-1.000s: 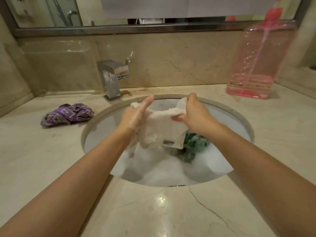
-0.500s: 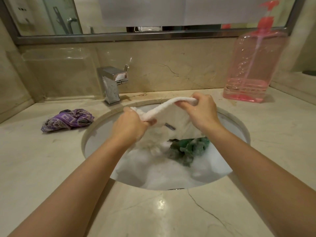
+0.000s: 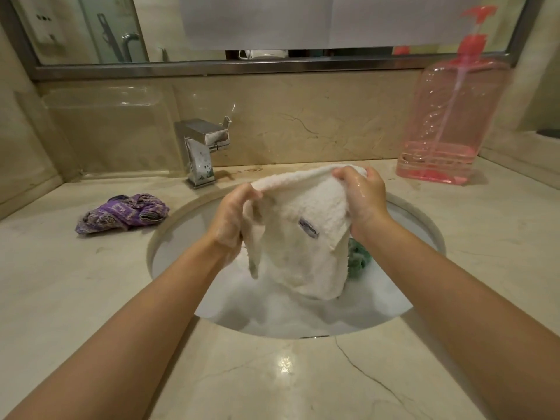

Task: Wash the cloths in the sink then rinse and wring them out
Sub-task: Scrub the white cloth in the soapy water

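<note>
Soapy sink [image 3: 169, 237], both hands [image 3: 230, 219] raised, gripping white cloth [image 3: 303, 237]

Tap [image 3: 201, 153] behind sink [image 3: 169, 234], crumpled cloth [image 3: 121, 213] left (on the counter [image 3: 60, 283]), bottle [image 3: 448, 122] right.

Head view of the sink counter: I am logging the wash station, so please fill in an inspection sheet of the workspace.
Surface: beige marble counter, glossy, with a dark crack near the front.
Job's things: white terry cloth with a small label held up over the oval sink, its lower end in the suds; green cloth in the foamy water behind it.
Clutter: crumpled purple patterned cloth on the counter; pink transparent pump bottle, little liquid left.
Grippers: left hand and right hand each grip the white cloth's top edge.
Cables: nothing seen.
Surroundings: square chrome tap, no water running; metal-framed mirror above.
</note>
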{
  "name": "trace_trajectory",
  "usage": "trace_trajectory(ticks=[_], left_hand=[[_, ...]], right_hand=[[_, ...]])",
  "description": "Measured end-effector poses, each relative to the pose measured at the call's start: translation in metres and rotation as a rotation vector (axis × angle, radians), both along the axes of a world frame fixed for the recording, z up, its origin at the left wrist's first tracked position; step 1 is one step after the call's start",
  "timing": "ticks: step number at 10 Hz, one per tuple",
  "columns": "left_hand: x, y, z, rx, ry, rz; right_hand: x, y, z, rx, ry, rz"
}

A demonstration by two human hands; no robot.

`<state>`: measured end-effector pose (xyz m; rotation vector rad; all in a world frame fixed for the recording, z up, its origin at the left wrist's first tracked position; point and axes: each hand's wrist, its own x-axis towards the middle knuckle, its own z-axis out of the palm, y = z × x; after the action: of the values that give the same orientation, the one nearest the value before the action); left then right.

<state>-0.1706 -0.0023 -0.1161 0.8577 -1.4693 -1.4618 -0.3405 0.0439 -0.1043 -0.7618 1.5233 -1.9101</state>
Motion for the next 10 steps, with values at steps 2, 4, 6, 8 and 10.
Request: trace_trajectory(ticks=[2, 4, 6, 8, 10], left_hand=[[-0.021, 0.016, -0.001, 0.135, -0.009, -0.029], [-0.039, 0.032, 0.002, 0.292, 0.129, 0.058], [-0.03, 0.02, -0.008, 0.26, 0.087, 0.102], [-0.029, 0.018, -0.012, 0.28, 0.054, 0.049], [-0.026, 0.013, -0.006, 0.249, -0.033, 0.008]], right_hand=[[0.038, 0.02, -0.004, -0.083, 0.63, 0.035], [0.05, -0.005, -0.011, 0.1, 0.627, -0.086], [0.068, 0.0, -0.009, -0.063, 0.86, -0.103], [0.075, 0.004, -0.027, -0.197, 1.149, -0.101], [0.026, -0.021, -0.028, 0.216, 0.768, -0.014]])
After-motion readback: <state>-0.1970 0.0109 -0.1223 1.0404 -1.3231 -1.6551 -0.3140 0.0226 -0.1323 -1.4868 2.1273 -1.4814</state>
